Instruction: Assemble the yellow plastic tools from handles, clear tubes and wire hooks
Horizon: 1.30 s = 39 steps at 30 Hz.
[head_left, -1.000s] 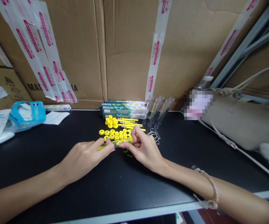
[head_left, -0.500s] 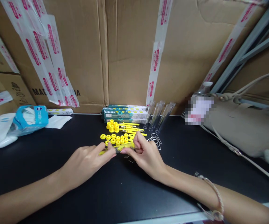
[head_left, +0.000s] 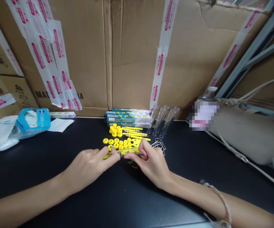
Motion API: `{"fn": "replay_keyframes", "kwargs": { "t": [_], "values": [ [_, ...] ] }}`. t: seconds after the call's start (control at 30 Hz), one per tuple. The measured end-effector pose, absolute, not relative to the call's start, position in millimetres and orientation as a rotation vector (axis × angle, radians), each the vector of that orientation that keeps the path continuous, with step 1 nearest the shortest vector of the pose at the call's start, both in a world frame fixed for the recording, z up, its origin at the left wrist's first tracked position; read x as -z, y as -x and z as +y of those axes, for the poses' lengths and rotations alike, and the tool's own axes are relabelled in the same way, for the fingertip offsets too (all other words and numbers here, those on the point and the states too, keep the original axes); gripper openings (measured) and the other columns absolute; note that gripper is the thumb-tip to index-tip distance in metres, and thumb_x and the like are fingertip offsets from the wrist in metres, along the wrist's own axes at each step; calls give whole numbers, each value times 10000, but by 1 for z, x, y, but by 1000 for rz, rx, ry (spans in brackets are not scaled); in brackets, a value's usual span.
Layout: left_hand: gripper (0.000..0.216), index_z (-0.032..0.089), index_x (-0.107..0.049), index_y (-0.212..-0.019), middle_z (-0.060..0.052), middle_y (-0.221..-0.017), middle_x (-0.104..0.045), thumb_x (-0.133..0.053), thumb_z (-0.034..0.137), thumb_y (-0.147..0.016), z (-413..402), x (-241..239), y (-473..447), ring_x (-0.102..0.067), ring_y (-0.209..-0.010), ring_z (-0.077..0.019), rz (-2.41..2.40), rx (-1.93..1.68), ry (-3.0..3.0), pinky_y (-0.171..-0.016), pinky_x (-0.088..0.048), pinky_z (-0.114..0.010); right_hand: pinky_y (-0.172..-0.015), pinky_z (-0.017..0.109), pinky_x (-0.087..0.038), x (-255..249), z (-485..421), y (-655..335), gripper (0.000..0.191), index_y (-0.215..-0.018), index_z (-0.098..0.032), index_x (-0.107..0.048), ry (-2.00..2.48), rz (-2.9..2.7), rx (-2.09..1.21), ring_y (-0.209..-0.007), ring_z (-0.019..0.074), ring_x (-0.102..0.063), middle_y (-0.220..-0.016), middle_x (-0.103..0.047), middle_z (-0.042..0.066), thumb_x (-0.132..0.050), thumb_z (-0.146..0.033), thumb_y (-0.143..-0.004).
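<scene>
Carton point(head_left: 84, 57) print "MAD"; left hand point(head_left: 88, 166), right hand point(head_left: 152, 163) pinch yellow stick point(head_left: 125, 153)

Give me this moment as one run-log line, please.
left hand: pinching yellow piece | right hand: pinching same piece | behind: yellow rings, clear tubes

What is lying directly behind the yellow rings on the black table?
There are yellow rods, then flat printed boxes against the cardboard. The boxes hide the foot of the cardboard.
</scene>
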<state>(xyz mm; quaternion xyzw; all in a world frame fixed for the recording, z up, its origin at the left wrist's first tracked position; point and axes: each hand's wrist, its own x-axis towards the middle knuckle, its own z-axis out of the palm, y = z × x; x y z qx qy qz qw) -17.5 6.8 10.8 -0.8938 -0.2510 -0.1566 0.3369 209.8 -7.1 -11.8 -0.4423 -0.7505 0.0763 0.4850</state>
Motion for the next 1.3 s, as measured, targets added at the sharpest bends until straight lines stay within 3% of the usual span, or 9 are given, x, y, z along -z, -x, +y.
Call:
{"fn": "replay_keyframes", "kwargs": {
  "t": [0.3,0.47,0.63,0.77,0.83,0.93,1.07,1.2,1.3],
  "values": [
    [130,198,-563,-1072,36,-698,-561,-449,192,-1009,6,-9,16,-559,-451,-140,-673,366,2305,-428,-334,-285,-427,215,-242,9,-7,-211,520,-673,-246,-248,1089,-1877,-199,-410,76,-294,-523,-313,-96,-508,-614,-933],
    [243,166,-599,-1043,37,-645,-552,-385,279,-1046,6,-9,14,-554,-452,-140,-638,431,2241,-447,-319,-309,-431,207,-258,11,-5,-212,488,-680,-244,-277,1105,-1905,-195,-411,76,-348,-537,-335,-95,-524,-570,-946],
    [256,94,-629,-1134,35,-605,-551,-490,274,-1015,4,-13,15,-539,-494,-152,-597,460,2142,-496,-333,-325,-442,195,-361,12,-3,-218,308,-844,-225,-458,1098,-2048,-26,-437,93,-509,-612,-549,-56,-518,-495,-979],
    [184,104,-642,-1081,16,-653,-595,-539,227,-991,3,-13,16,-567,-550,-165,-633,464,2123,-527,-357,-332,-552,252,-469,5,-3,-221,233,-961,-184,-537,953,-2124,348,-577,153,-629,-742,-686,37,-506,-410,-1007],
    [166,95,-635,-1055,-1,-688,-613,-535,212,-989,4,-12,17,-588,-580,-178,-667,481,2127,-547,-382,-336,-707,307,-503,0,-3,-222,173,-992,-168,-569,906,-2121,517,-752,201,-675,-836,-728,75,-526,-336,-1008],
    [187,65,-614,-1066,-38,-751,-643,-498,197,-1002,6,-10,18,-619,-632,-196,-695,513,2132,-558,-412,-339,-877,402,-443,-4,-1,-224,186,-957,-158,-609,960,-2071,684,-909,260,-664,-868,-748,76,-568,-337,-987],
    [190,50,-598,-1084,-71,-809,-670,-447,134,-1004,7,-8,18,-641,-679,-199,-709,556,2152,-579,-454,-330,-844,396,-416,-6,-1,-224,262,-722,-182,-601,995,-2078,820,-874,261,-628,-711,-707,39,-599,-276,-967],
    [323,8,-525,-1238,-113,-913,-709,-421,21,-932,3,-6,12,-670,-740,-212,-689,545,2182,-609,-495,-323,-908,395,-398,-6,-10,-215,166,-826,-151,-679,956,-2076,957,-980,268,-589,-883,-737,75,-582,-179,-959],
    [344,14,-527,-1220,-134,-916,-716,-390,35,-905,-1,-6,2,-694,-760,-236,-686,543,2236,-590,-517,-325,-948,397,-381,-3,-19,-207,148,-914,-123,-713,922,-2095,1013,-1021,271,-558,-942,-730,97,-584,-182,-956]
  ]
}}
